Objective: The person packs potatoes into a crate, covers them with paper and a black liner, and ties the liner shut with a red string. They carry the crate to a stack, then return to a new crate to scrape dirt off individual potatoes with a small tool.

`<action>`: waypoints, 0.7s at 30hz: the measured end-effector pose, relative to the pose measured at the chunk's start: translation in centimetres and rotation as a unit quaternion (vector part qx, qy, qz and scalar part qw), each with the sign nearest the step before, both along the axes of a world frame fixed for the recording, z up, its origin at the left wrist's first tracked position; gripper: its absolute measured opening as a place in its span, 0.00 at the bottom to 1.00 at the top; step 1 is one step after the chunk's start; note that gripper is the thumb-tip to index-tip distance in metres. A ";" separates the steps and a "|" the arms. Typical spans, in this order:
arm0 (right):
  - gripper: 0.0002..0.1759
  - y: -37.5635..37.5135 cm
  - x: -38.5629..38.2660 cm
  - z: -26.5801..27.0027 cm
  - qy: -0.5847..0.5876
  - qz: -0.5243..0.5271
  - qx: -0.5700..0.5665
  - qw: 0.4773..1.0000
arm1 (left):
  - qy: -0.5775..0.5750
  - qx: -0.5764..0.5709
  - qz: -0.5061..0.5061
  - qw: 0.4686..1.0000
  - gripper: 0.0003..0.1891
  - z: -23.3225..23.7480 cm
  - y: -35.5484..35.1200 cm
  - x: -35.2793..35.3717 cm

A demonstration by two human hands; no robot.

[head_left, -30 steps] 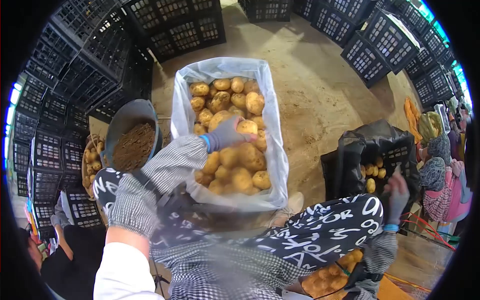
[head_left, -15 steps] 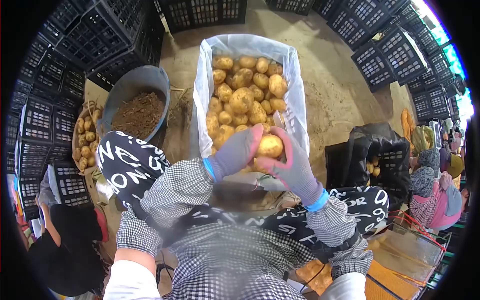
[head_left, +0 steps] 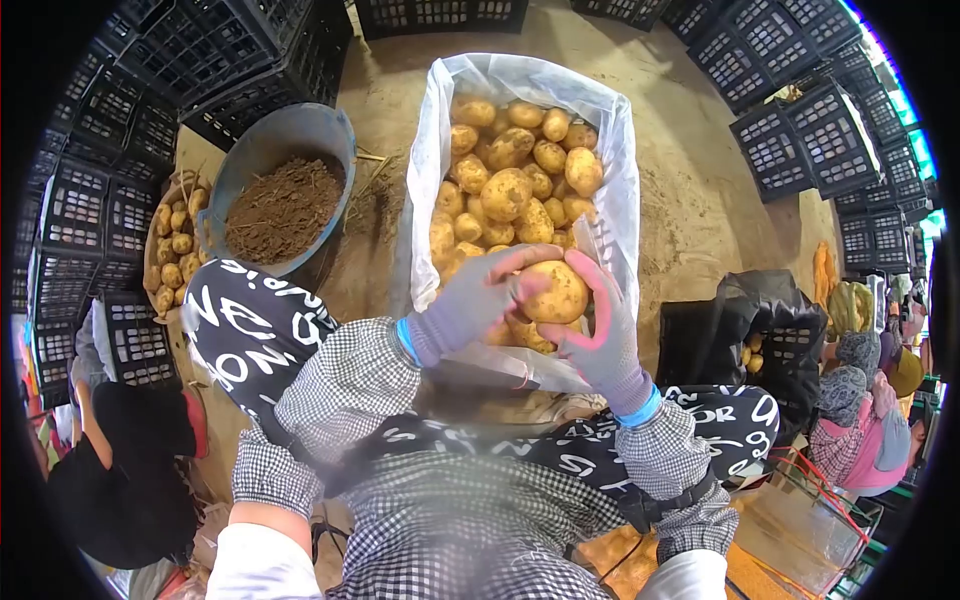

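A large round yellow potato (head_left: 556, 293) with brown specks is between my gloved hands, above the near end of a crate lined with a white plastic bag (head_left: 622, 215). My right hand (head_left: 608, 340) grips it from the right, thumb below and fingers along the upper side. My left hand (head_left: 470, 305) is closed against its left side, the fingertips lying on its skin and slightly blurred. Many more potatoes (head_left: 507, 195) fill the lined crate. Both gloves are grey and pink, with blue bands at the wrists.
A blue-grey tub (head_left: 345, 190) of soil stands left of the crate, beside a basket of smaller potatoes (head_left: 180, 243). On the right is a black-lined crate (head_left: 690, 335) with a few potatoes. Stacked black crates (head_left: 255, 70) line the sides. Other people (head_left: 130, 470) are at both edges.
The potato has turned and come slightly right with my hands. My left fingers have shifted over its left side. The view has moved, so the crate appears further right.
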State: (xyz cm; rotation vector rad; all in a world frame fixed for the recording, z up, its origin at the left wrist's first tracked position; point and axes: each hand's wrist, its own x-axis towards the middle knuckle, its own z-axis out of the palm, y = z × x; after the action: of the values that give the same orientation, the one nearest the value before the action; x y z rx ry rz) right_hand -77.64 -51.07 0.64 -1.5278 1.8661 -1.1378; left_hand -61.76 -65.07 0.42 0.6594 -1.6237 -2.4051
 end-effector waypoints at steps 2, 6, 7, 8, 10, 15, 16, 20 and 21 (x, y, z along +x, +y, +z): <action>0.47 0.1 -0.1 -0.5 -0.077 -0.011 0.011 0.997 | 0.041 0.022 0.009 0.999 0.40 -2.0 -0.4 0.1; 0.41 -0.1 0.2 -0.9 -0.162 -0.039 -0.030 0.986 | 0.107 -0.079 0.049 0.990 0.37 -2.7 0.0 -0.6; 0.41 -0.2 0.2 -0.8 -0.140 -0.040 -0.041 0.989 | 0.122 -0.163 0.085 0.975 0.35 -2.7 1.1 -1.4; 0.41 -0.1 0.4 -0.7 -0.119 -0.042 -0.050 0.991 | 0.116 -0.175 0.088 0.974 0.34 -2.1 1.5 -1.4; 0.41 0.1 0.6 -0.3 -0.092 -0.052 -0.017 0.994 | 0.088 -0.127 0.065 0.986 0.34 -0.8 1.6 -0.8; 0.43 0.5 0.2 -0.9 -0.169 -0.026 -0.005 0.985 | 0.059 -0.054 -0.004 0.997 0.38 -2.1 -0.2 0.4; 0.45 0.4 0.3 -0.6 -0.200 -0.033 0.002 0.979 | 0.083 -0.044 0.005 0.996 0.37 -2.9 -0.2 0.3; 0.45 0.4 0.1 0.0 0.080 -0.015 -0.044 0.996 | 0.084 -0.009 0.004 0.996 0.32 -2.9 1.1 -0.4; 0.44 0.2 0.3 0.3 0.089 -0.016 -0.053 0.995 | 0.086 0.007 0.007 0.996 0.32 -2.6 1.4 -0.6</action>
State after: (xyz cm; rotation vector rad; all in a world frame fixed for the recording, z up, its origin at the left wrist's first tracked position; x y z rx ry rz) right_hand -77.29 -50.82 0.91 -1.7129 1.9808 -1.1647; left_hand -62.33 -63.71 -2.20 0.4503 -1.5303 -2.3911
